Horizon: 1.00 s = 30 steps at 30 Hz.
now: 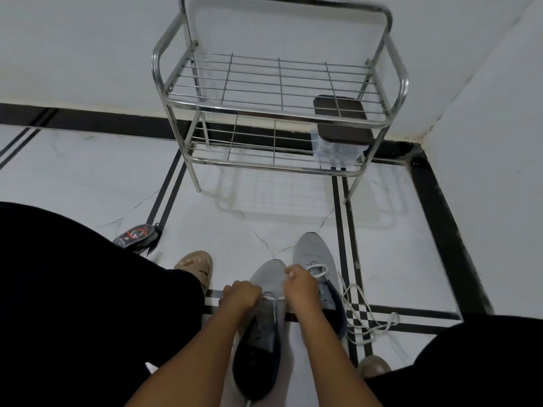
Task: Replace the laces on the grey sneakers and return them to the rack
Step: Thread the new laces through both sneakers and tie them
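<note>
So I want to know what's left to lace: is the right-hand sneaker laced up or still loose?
Loose: the right sneaker has only one lace loop near its toe; the rest trails on the floor.

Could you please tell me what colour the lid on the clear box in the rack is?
Dark brown lid, head view.

Tiled floor [88, 177] — sneakers [313, 254], rack [279, 113].

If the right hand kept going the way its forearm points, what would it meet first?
Probably the toe of the grey sneaker under the right hand, then bare floor toward the rack; depth is unclear.
</note>
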Tool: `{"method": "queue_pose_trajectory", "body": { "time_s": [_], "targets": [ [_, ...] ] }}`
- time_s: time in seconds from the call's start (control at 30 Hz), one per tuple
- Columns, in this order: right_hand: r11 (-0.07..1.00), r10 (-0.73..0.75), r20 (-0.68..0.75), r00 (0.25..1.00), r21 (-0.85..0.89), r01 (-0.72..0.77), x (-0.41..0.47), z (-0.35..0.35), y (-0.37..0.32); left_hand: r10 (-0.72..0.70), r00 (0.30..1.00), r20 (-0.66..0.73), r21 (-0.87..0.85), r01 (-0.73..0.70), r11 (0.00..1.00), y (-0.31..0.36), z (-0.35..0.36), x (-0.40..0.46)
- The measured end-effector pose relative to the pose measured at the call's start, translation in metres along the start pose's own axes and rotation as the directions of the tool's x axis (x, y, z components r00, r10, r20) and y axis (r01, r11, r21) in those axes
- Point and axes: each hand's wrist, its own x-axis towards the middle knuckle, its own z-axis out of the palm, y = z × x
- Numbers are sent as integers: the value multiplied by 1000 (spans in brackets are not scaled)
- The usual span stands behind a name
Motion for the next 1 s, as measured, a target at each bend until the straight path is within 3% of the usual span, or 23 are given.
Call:
{"method": "queue_pose_trajectory", "body": {
  "time_s": [0.17, 0.3, 0.5, 0.63, 0.83, 1.0],
  "targets": [
    [938, -88, -118, 989, 326, 122, -17, -41, -40, 114, 993, -33, -229, -119, 966, 22, -55, -32],
    [850, -211, -208, 955, 444, 284, -36, -88, -84, 262, 960, -101, -159, -276, 948, 51, -115, -82],
    [761, -425, -374, 824, 345, 549, -69, -170, -152, 449, 856, -255, 65, -448, 891, 83, -204, -161],
    [756, -506, -387, 771, 232, 612, -88, -213, -194, 527, 807, -266, 123, -514, 849, 93, -246, -201],
    [734, -586, -372, 720, 133, 666, -112, -255, -229, 592, 711, -380, -24, -647, 762, 102, -286, -239],
    [690, -600, -343, 723, 235, 684, -122, -266, -225, 606, 634, -481, -234, -758, 608, 106, -291, -250]
  ]
}}
